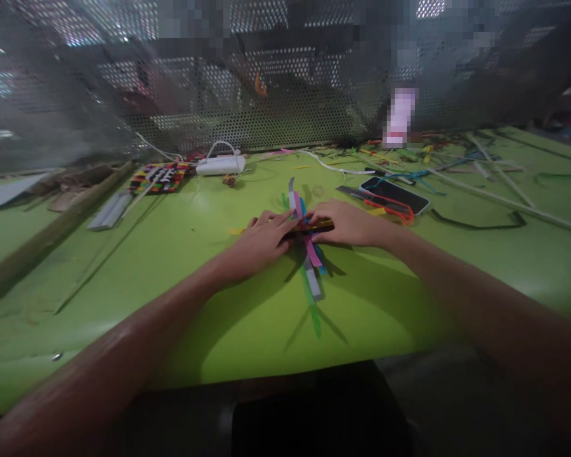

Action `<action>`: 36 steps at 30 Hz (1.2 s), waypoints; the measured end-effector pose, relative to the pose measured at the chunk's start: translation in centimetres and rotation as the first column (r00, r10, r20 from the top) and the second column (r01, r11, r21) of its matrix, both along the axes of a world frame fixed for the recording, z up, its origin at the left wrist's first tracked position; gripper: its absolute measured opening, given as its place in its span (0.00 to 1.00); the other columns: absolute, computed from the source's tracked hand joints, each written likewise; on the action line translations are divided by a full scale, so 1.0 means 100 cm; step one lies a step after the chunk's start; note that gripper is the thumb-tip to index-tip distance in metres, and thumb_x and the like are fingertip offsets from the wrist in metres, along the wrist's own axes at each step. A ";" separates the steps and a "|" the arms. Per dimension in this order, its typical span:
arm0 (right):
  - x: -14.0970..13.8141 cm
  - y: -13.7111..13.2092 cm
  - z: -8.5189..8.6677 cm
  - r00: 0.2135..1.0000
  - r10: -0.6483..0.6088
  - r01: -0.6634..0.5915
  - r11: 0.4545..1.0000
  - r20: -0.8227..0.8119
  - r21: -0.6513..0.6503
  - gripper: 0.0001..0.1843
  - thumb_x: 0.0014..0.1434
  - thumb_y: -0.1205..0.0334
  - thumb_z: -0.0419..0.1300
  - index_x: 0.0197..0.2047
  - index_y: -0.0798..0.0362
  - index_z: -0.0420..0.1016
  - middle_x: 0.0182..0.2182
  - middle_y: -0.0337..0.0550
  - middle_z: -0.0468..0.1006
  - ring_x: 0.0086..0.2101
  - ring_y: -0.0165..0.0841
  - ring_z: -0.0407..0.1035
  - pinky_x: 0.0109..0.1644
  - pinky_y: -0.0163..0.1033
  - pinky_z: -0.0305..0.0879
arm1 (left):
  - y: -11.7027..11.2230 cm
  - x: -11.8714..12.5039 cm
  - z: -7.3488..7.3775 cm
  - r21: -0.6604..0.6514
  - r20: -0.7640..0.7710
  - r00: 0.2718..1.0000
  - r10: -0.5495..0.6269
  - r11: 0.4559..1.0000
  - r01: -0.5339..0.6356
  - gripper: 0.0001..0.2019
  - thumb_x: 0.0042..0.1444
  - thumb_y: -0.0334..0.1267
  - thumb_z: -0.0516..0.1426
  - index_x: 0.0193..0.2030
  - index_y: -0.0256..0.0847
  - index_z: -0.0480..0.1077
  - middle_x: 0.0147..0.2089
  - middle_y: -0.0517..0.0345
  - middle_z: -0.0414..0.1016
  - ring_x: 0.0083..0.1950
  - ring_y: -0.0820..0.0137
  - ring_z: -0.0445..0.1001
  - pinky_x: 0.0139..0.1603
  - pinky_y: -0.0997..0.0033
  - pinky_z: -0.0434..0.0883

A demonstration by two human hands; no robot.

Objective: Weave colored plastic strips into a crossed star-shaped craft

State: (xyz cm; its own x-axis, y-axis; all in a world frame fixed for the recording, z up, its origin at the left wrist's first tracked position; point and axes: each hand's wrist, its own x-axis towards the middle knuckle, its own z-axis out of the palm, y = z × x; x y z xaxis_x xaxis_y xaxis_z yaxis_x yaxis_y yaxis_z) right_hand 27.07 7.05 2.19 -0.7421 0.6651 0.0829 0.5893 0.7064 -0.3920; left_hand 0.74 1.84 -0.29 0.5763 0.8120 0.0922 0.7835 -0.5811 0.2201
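Several flat coloured strips, woven across one another, lie on the green tabletop in front of me. A pink strip (313, 252), a grey strip (313, 279), a green strip (314, 311) and a bit of blue run lengthwise. Yellow and black strips go crosswise under my fingers. My left hand (269, 238) is closed on the left side of the crossing, its fingertips pressed on the strips. From the right, my right hand (345, 222) pinches the yellow and black strips between thumb and fingers. The fingers partly hide the middle of the weave.
Behind my right hand lie a red-handled cutter (390, 206) and a phone (394, 193). At the back left are a woven multicoloured piece (159, 178) and a white power strip (220, 165). A wooden bar (52, 238) borders the left; loose strips litter the back right (485, 165).
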 end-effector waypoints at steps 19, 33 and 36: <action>0.001 0.001 -0.002 1.000 0.010 -0.010 1.000 -0.009 -0.016 0.18 0.71 0.53 0.74 0.55 0.57 0.88 0.53 0.55 0.88 0.52 0.45 0.78 0.59 0.46 0.69 | -0.003 0.003 0.013 -0.075 -0.014 0.999 0.050 0.996 -0.051 0.28 0.80 0.39 0.52 0.83 0.50 0.67 0.69 0.44 0.82 0.72 0.47 0.72 0.72 0.41 0.73; -0.003 -0.003 0.001 1.000 -0.005 0.005 1.000 -0.008 -0.002 0.15 0.70 0.55 0.75 0.53 0.57 0.88 0.52 0.57 0.87 0.51 0.46 0.79 0.58 0.46 0.70 | 0.009 -0.003 0.001 -0.087 -0.075 0.997 0.001 0.996 -0.007 0.35 0.80 0.43 0.48 0.91 0.51 0.50 0.86 0.45 0.64 0.82 0.44 0.62 0.81 0.31 0.62; -0.002 -0.003 0.001 1.000 -0.009 0.009 1.000 -0.004 -0.002 0.16 0.71 0.54 0.74 0.54 0.57 0.88 0.51 0.56 0.87 0.50 0.46 0.79 0.57 0.46 0.70 | 0.009 -0.003 0.001 -0.060 -0.086 0.996 0.005 0.998 -0.010 0.34 0.81 0.44 0.46 0.91 0.50 0.52 0.80 0.41 0.72 0.81 0.44 0.63 0.80 0.32 0.63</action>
State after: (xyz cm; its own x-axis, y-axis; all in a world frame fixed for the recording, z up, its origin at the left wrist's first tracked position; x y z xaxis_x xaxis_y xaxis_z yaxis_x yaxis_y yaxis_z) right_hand 26.90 6.80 2.27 -0.7360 0.6717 0.0843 0.5939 0.7005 -0.3957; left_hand 0.42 2.74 -0.20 0.5737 0.8190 -0.0064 0.8054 -0.5627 0.1860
